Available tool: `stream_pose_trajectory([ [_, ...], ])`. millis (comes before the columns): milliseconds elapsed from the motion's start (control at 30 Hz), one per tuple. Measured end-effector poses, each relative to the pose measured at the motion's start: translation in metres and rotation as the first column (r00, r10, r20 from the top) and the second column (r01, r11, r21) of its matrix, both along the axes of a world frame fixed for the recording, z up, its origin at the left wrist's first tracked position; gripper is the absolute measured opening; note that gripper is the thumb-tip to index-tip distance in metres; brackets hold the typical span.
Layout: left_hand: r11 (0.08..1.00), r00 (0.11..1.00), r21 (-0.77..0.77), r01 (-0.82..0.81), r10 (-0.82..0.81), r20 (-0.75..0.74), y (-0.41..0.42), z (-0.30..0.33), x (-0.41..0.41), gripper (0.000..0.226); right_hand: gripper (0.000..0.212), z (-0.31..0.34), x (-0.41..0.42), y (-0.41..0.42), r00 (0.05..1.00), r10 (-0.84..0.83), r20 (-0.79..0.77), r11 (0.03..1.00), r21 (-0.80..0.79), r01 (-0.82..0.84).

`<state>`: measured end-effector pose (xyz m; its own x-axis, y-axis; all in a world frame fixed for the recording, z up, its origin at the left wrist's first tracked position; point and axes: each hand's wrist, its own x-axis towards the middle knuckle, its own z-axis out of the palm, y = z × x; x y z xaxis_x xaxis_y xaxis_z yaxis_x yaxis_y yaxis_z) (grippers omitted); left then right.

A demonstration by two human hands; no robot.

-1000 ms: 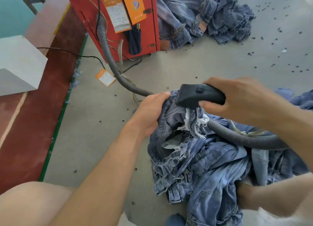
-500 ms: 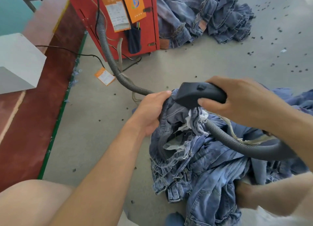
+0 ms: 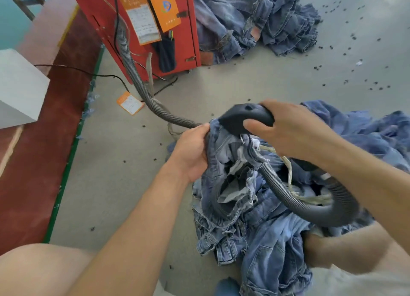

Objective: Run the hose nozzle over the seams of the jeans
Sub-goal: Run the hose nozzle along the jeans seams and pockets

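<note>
A pair of blue jeans (image 3: 250, 220) lies bunched in my lap, turned so the pale inner seams and white pocket lining show. My left hand (image 3: 192, 149) grips the waistband edge and holds it up. My right hand (image 3: 286, 129) is closed around the black hose nozzle (image 3: 241, 118), whose mouth presses on the raised seam right beside my left fingers. The grey ribbed hose (image 3: 295, 203) loops from the nozzle down over the jeans and under my right forearm.
A red machine cabinet (image 3: 142, 29) stands at the back with another grey ribbed hose section (image 3: 133, 71) running from it across the concrete floor. A heap of jeans (image 3: 255, 18) lies behind it, more denim (image 3: 366, 131) at right. An orange tag (image 3: 130, 103) lies on the floor.
The nozzle has slid slightly left along the raised seam toward my left hand, and the hose loop has sagged lower over the jeans. My left hand keeps its hold.
</note>
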<state>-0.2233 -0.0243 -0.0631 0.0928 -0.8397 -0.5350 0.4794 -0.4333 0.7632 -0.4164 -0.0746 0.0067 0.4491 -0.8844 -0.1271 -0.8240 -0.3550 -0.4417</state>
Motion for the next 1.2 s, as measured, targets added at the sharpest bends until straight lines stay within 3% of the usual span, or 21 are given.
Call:
stream_pose_trajectory([
  [133, 1.000, 1.000, 0.004, -0.028, 0.028, 0.008, 0.001, -0.005, -0.004, 0.043, 0.022, 0.007, -0.017, -0.013, 0.971, -0.171, 0.167, 0.983, 0.089, 0.158],
  [300, 0.997, 0.992, -0.009, -0.075, 0.074, -0.102, -0.002, -0.006, -0.005, 0.043, 0.025, 0.006, -0.018, 0.002, 0.989, -0.050, 0.141, 0.983, 0.179, 0.024],
  [433, 0.997, 0.985, 0.011, -0.078, 0.079, -0.157, -0.004, -0.014, -0.005, 0.044, 0.028, -0.005, -0.003, -0.002, 0.962, -0.152, 0.227, 0.958, 0.274, 0.087],
  [533, 0.998, 0.994, 0.033, -0.051, 0.054, -0.099, -0.003, -0.014, -0.001, 0.045, 0.026, -0.006, -0.009, -0.009, 0.922, -0.264, 0.285, 0.949, 0.247, 0.195],
  [600, 0.998, 0.998, 0.010, -0.056, 0.056, 0.012, -0.002, -0.015, 0.001, 0.023, 0.026, 0.002, -0.021, -0.016, 0.902, -0.294, 0.317, 0.941, 0.263, 0.214],
  [633, 0.998, 0.996, 0.000, -0.070, 0.069, 0.063, -0.003, -0.016, 0.002, 0.011, 0.025, 0.007, -0.028, -0.018, 0.909, -0.275, 0.314, 0.944, 0.270, 0.192],
  [700, 0.995, 0.986, -0.025, -0.100, 0.102, 0.132, -0.006, -0.018, 0.006, 0.016, 0.024, 0.017, -0.039, -0.019, 0.940, -0.187, 0.286, 0.960, 0.256, 0.113],
  [933, 0.995, 0.998, -0.089, -0.037, 0.042, 0.053, -0.008, -0.002, 0.006, 0.009, 0.019, 0.026, -0.033, 0.002, 0.983, 0.061, 0.172, 0.984, 0.154, -0.088],
  [1100, 0.999, 0.998, -0.032, 0.005, -0.003, 0.069, -0.006, 0.000, -0.001, 0.033, 0.021, 0.024, -0.028, 0.008, 0.994, 0.103, 0.030, 0.990, 0.097, -0.105],
  [1200, 0.999, 0.989, -0.028, 0.029, -0.025, 0.143, -0.006, -0.004, -0.004, 0.028, 0.024, 0.016, -0.019, 0.004, 0.997, 0.075, 0.011, 0.996, 0.048, -0.075],
])
